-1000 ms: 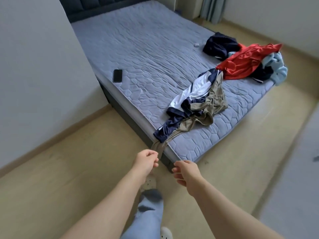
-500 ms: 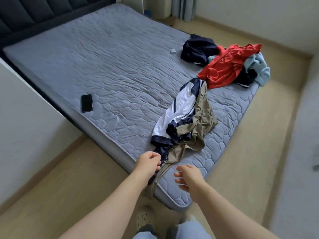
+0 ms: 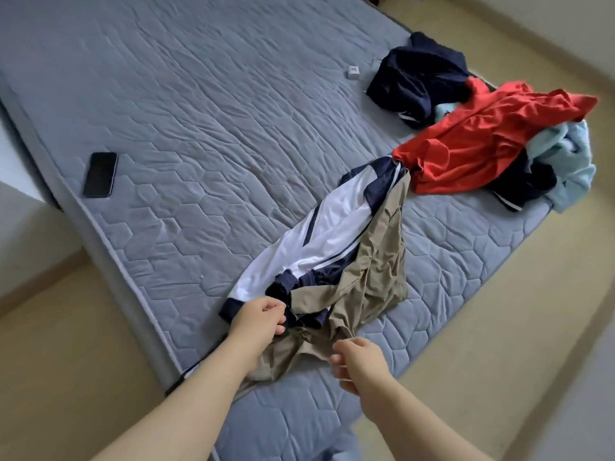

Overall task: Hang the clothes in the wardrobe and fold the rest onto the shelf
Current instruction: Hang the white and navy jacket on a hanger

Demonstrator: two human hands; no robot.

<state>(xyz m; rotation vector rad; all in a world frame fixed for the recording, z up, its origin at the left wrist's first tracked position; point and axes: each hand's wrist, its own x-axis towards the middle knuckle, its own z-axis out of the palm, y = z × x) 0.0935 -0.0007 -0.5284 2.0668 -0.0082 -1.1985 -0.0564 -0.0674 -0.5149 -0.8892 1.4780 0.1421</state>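
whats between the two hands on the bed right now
A bunched fold of the khaki garment fills the gap between the left hand and the right hand, at the mattress edge; the head view shows it.

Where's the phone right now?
In the head view the phone lies flat on the mattress near its left edge, well left of the white-and-navy garment.

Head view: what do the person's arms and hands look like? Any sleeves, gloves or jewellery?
Both forearms are bare up to the frame edge, no sleeves showing. The left hand and right hand wear no gloves, and no watch, ring or bracelet shows.
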